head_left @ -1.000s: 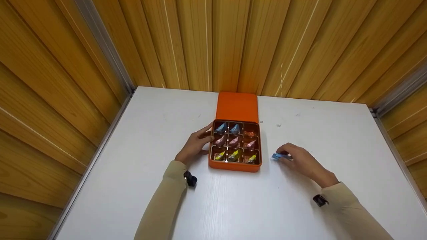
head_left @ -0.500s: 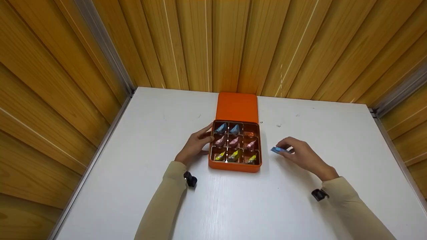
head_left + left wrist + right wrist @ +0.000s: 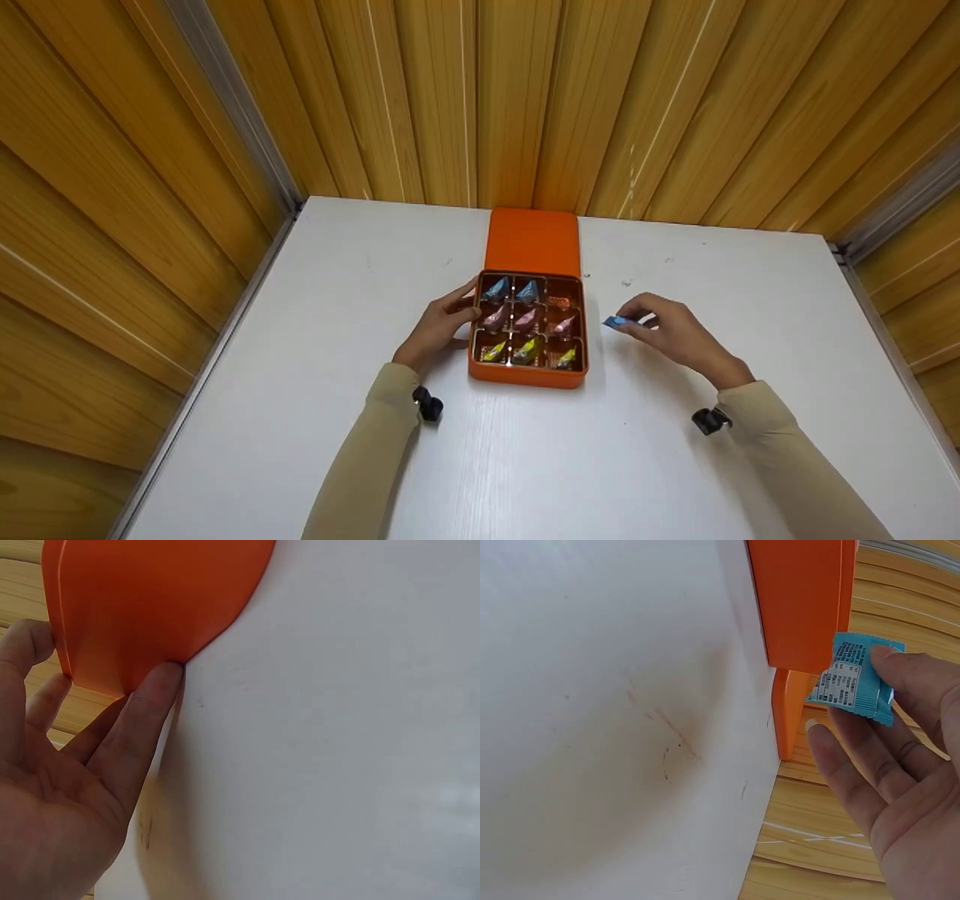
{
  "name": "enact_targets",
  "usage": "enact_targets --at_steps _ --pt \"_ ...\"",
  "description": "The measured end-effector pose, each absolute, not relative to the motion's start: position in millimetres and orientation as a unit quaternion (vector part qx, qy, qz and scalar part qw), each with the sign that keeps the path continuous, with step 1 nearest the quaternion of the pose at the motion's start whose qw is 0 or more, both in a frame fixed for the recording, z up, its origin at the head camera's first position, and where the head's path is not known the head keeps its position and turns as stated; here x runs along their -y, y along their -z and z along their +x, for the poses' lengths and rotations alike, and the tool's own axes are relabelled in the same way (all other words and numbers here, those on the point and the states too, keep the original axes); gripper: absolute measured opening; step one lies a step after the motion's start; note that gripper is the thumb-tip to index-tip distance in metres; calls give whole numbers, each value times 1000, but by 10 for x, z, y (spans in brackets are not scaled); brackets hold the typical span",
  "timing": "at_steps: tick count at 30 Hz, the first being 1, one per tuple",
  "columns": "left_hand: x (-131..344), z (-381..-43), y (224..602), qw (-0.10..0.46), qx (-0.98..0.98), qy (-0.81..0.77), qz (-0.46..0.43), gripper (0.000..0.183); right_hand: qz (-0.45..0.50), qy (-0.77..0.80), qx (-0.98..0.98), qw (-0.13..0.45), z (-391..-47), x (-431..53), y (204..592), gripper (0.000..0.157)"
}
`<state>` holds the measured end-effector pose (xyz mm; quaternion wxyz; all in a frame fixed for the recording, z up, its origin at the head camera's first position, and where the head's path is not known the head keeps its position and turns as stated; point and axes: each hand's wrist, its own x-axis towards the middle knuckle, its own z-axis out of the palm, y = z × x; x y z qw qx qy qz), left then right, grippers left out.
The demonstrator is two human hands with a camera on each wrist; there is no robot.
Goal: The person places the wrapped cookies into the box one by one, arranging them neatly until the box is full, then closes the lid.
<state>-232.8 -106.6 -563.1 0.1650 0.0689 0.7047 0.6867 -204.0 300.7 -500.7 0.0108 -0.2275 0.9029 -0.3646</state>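
An orange hinged box (image 3: pixel 527 377) lies on the table, its lid (image 3: pixel 533 241) laid back. Inside, a divided tray holds wrapped sweets: blue ones (image 3: pixel 527 290) at the back, pink ones (image 3: pixel 526 318) in the middle, yellow ones (image 3: pixel 527 349) in front. The back right compartment (image 3: pixel 562 291) shows only its bare liner. My left hand (image 3: pixel 436 327) rests against the box's left side, thumb at the rim; in the left wrist view its fingers touch the orange wall (image 3: pixel 165 600). Right of the box, my right hand (image 3: pixel 675 336) pinches a blue wrapped sweet (image 3: pixel 851 679) between thumb and fingers, apart from the box.
The white table (image 3: pixel 525 465) extends around the box. Wood-patterned panels (image 3: pixel 517 97) stand behind it and on both sides, with metal posts at the corners. A small black camera sits on each wrist.
My right hand has moved away from me and slightly left, carrying the blue wrapped sweet nearer the box. The left hand and the box have stayed in place.
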Motion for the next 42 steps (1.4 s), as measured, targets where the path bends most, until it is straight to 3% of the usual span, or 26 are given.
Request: enact_targets --at_steps 17,42 --pt "1071 -2318 5625 168 -699 -692 68 64 -260 363 -895 9 -2324 -2817 4872 13" --pt "1085 -2323 5622 168 -706 -685 68 65 -273 363 -889 53 -2655 -2520 4682 13"
